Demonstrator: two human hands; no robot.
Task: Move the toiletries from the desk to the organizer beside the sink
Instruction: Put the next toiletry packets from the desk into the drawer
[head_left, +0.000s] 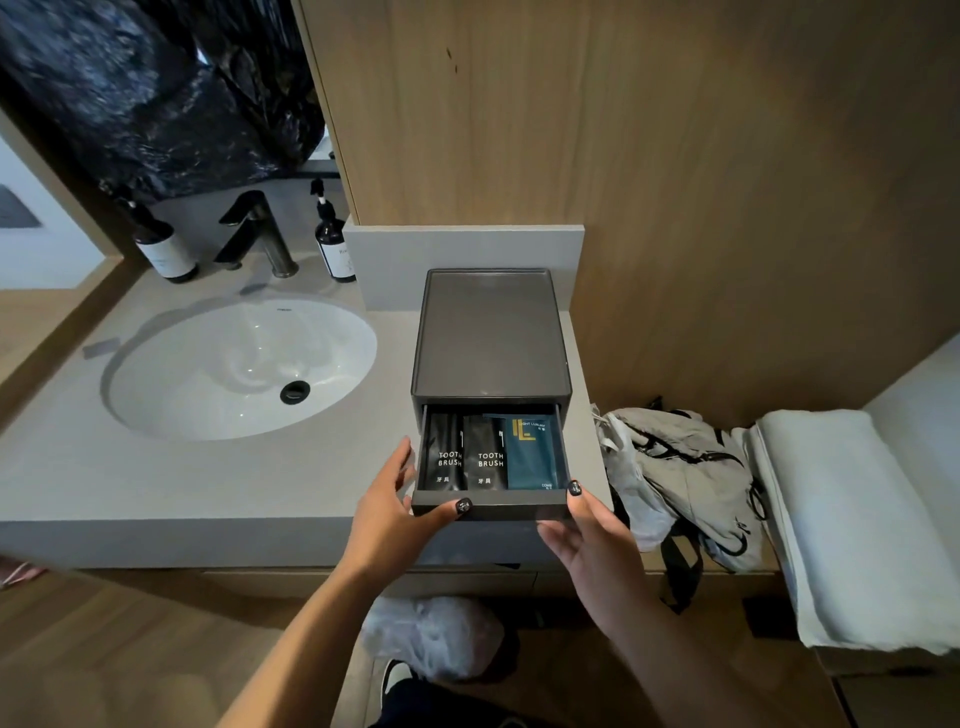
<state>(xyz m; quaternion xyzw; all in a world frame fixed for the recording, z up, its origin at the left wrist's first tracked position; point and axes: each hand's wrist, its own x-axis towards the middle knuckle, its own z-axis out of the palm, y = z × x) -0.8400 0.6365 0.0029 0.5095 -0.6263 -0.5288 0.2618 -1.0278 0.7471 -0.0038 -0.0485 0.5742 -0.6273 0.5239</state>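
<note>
A dark grey organizer (491, 332) stands on the grey counter right of the sink (171, 410). Its drawer (511, 503) is pulled out toward me. Inside lie two black packets marked TOOTH BRUSH (448, 460) (488, 460) and a teal comb packet (532, 452), side by side. My left hand (389, 519) holds the drawer's left front corner, thumb on the front, fingers along the side. My right hand (587, 540) holds the right front corner, thumb on top, fingers under the front.
A dark faucet (260, 228) and two pump bottles (161, 244) (332, 244) stand behind the sink. A grey bag (675, 467) and a folded white towel (841, 509) lie right of the counter. A plastic bag (431, 634) sits on the floor below.
</note>
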